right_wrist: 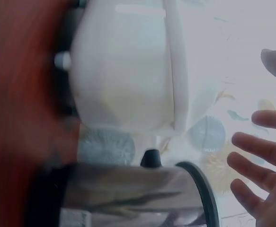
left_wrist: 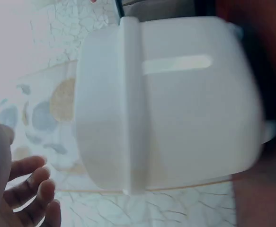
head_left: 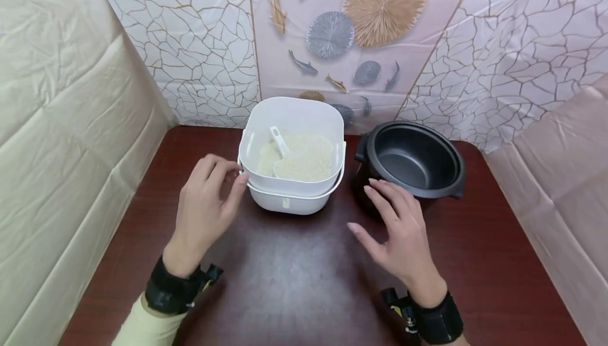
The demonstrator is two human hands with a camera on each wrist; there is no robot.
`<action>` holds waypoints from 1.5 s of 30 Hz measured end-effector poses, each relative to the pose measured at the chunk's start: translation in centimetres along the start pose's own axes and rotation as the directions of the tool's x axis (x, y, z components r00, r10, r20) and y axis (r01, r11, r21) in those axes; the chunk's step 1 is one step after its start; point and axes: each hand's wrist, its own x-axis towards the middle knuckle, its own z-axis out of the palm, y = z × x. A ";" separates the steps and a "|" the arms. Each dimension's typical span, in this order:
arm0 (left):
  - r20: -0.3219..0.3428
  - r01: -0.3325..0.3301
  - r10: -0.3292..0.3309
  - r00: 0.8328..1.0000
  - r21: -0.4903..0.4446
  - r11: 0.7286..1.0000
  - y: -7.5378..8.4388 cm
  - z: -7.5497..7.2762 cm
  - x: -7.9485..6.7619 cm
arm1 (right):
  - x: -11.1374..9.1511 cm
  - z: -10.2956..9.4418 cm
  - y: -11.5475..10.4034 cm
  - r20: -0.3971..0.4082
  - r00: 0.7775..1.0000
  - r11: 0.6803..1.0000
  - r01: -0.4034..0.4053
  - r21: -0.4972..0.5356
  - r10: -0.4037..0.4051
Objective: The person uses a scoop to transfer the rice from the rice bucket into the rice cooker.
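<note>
A white rice bin [head_left: 294, 188] stands at the back middle of the table, its bail handle lowered over the front. Rice [head_left: 309, 160] partly fills it, and a white scoop [head_left: 277, 139] lies in the rice, its handle leaning left. My left hand [head_left: 201, 211] is raised beside the bin's left side with relaxed, bent fingers; the left wrist view shows them apart from the white wall. Right of the bin is a black cooking pot [head_left: 439, 161] with nothing inside. My right hand [head_left: 404, 235] hovers before the pot, fingers spread, holding nothing.
The dark red-brown table [head_left: 290, 282] stretches out in front of the bin and pot. A patterned cloth [head_left: 204, 45] hangs behind them, and cream cloth [head_left: 71, 151] walls off the left side. Both wrists wear black straps [head_left: 437, 319] with small cameras.
</note>
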 end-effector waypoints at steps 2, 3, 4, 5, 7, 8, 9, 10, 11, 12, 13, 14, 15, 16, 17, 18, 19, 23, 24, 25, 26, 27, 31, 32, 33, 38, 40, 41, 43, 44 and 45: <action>0.042 -0.049 0.048 0.998 0.008 0.999 -0.2 0.1 1.7 | 0.5 -0.2 0.8 -0.004 1.000 1.000 0.008 -0.022 -0.008; 0.066 -0.071 0.071 0.995 0.011 0.997 -0.3 0.1 2.6 | 0.7 -0.3 1.2 0.002 1.000 0.999 0.005 -0.036 -0.005; 0.091 -0.093 0.092 0.992 0.013 0.996 -0.4 0.2 3.5 | 0.9 -0.5 1.6 0.010 1.000 0.999 -0.001 -0.054 0.002; 0.118 -0.109 0.106 0.987 0.018 0.994 -0.4 0.3 4.4 | 1.0 -0.6 2.1 0.023 1.000 0.997 -0.011 -0.073 0.013; 0.173 -0.133 0.127 0.977 0.024 0.991 -0.3 0.6 6.4 | 1.2 -0.8 3.0 0.049 0.998 0.993 -0.035 -0.115 0.040; 0.211 -0.140 0.132 0.969 0.027 0.990 -0.2 0.7 7.3 | 1.3 -0.9 3.4 0.063 0.996 0.989 -0.050 -0.136 0.059; 0.256 -0.148 0.135 0.957 0.031 0.988 -0.1 0.9 8.3 | 1.4 -1.0 3.8 0.070 0.995 0.986 -0.063 -0.157 0.075; 0.311 -0.149 0.131 0.941 0.035 0.988 0.0 1.0 9.3 | 1.5 -1.0 4.2 0.074 0.993 0.981 -0.076 -0.177 0.090; 0.375 -0.151 0.126 0.918 0.038 0.988 0.2 1.2 10.4 | 1.5 -1.1 4.5 0.075 0.992 0.977 -0.089 -0.195 0.105; 0.446 -0.152 0.117 0.888 0.043 0.987 0.4 1.4 11.4 | 1.6 -1.1 4.8 0.074 0.990 0.972 -0.101 -0.211 0.119; 0.516 -0.156 0.108 0.850 0.050 0.987 0.6 1.7 12.5 | 1.5 -1.0 5.1 0.072 0.989 0.967 -0.111 -0.227 0.131; 0.589 -0.161 0.100 0.802 0.052 0.986 0.9 2.1 13.5 | 1.5 -1.0 5.4 0.069 0.987 0.963 -0.122 -0.239 0.142; 0.657 -0.172 0.098 0.748 0.050 0.984 1.2 2.5 14.7 | 1.5 -0.9 5.7 0.067 0.986 0.958 -0.132 -0.253 0.153; 0.719 -0.183 0.095 0.689 0.046 0.982 1.6 3.2 15.8 | 1.4 -0.9 6.0 0.066 0.984 0.953 -0.142 -0.268 0.165; 0.771 -0.198 0.093 0.630 0.043 0.979 1.8 3.9 16.8 | 1.3 -0.8 6.2 0.066 0.982 0.947 -0.151 -0.284 0.176; 0.816 -0.211 0.089 0.572 0.041 0.977 2.0 4.6 17.8 | 1.2 -0.8 6.4 0.067 0.980 0.940 -0.160 -0.301 0.188; 0.856 -0.227 0.088 0.510 0.036 0.973 2.1 5.4 18.7 | 1.0 -0.7 6.5 0.065 0.978 0.934 -0.168 -0.315 0.198; 0.957 -0.254 0.029 0.290 0.048 0.966 1.5 8.6 21.2 | -0.1 -0.2 6.5 0.035 0.975 0.916 -0.194 -0.351 0.220; 0.968 -0.253 0.007 0.250 0.059 0.966 1.2 9.3 21.6 | -0.4 0.0 6.5 0.021 0.975 0.915 -0.199 -0.351 0.220; 0.975 -0.252 -0.019 0.221 0.075 0.965 0.9 9.9 21.8 | -0.5 0.1 6.4 0.006 0.976 0.915 -0.204 -0.348 0.219; 0.979 -0.246 -0.048 0.197 0.097 0.965 0.5 10.5 22.0 | -0.6 0.2 6.5 -0.008 0.976 0.916 -0.206 -0.345 0.217; 0.981 -0.242 -0.075 0.179 0.118 0.963 0.2 11.0 22.0 | -0.7 0.3 6.5 -0.019 0.977 0.917 -0.207 -0.342 0.214; 0.978 -0.234 -0.159 0.135 0.188 0.954 -1.0 12.7 21.6 | -0.6 0.4 6.9 -0.045 0.977 0.918 -0.209 -0.336 0.206; 0.978 -0.232 -0.174 0.118 0.198 0.952 -1.2 13.2 21.4 | -0.7 0.4 7.0 -0.049 0.977 0.918 -0.210 -0.336 0.206; 0.977 -0.232 -0.184 0.111 0.205 0.951 -1.5 13.5 21.3 | -0.8 0.3 7.1 -0.050 0.977 0.917 -0.210 -0.338 0.206; 0.964 -0.212 -0.238 0.119 0.259 0.942 -3.0 14.2 20.4 | -1.2 0.3 7.2 -0.045 0.979 0.915 -0.202 -0.349 0.199; 0.959 -0.212 -0.251 0.133 0.275 0.938 -3.5 14.4 20.3 | -1.3 0.3 7.3 -0.043 0.979 0.917 -0.202 -0.345 0.200; 0.958 -0.216 -0.255 0.135 0.279 0.936 -3.7 14.5 20.2 | -1.4 0.3 7.3 -0.042 0.979 0.918 -0.203 -0.342 0.201; 0.958 -0.234 -0.248 0.146 0.277 0.932 -4.1 14.6 20.0 | -1.4 0.3 7.4 -0.039 0.978 0.920 -0.205 -0.335 0.204; 0.958 -0.243 -0.242 0.152 0.273 0.931 -4.3 14.8 19.9 | -1.5 0.2 7.4 -0.037 0.978 0.920 -0.206 -0.334 0.205; 0.959 -0.252 -0.234 0.158 0.269 0.930 -4.5 14.9 19.8 | -1.5 0.2 7.5 -0.035 0.978 0.919 -0.206 -0.336 0.206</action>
